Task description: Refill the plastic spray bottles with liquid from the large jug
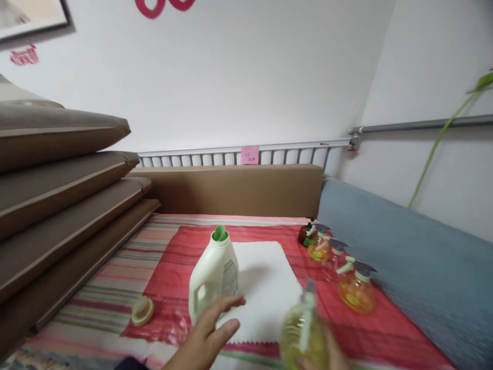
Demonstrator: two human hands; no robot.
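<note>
My left hand [210, 334] reaches in from the bottom with fingers spread, its fingertips close to the base of a white detergent jug [213, 275]. The jug stands upright with its green spout uncapped, partly on a white cloth [265, 288]. Its cap [143, 310] lies to the left on the striped fabric. My right hand [327, 354], blurred at the bottom edge, is wrapped around a yellow spray bottle [302, 334].
Several small spray bottles [356, 288] line the right side of a red cloth [346, 329], next to a blue-grey cushion [404, 267]. Brown cushions [57, 205] are stacked at the left. A brown board and a white rail stand against the back wall.
</note>
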